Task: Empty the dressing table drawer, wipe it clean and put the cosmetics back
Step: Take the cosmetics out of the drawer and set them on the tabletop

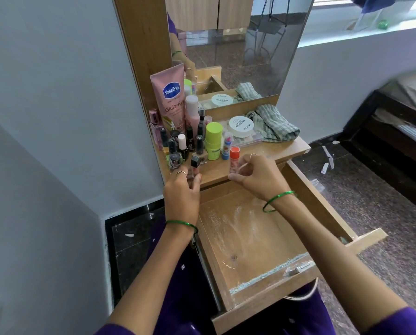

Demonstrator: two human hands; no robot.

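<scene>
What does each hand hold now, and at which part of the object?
The right hand pinches the lower body of a red-capped tube. The left hand grips a black-capped bottle by its lower part, below the cap.

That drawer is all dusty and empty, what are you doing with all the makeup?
A person is clearing out the drawer; it is pulled open, with only white dust inside. The right hand holds a tube with an orange-red cap over the shelf, and the left hand grips a small black-capped bottle. The wiping cloth lies unused by the mirror.
</scene>
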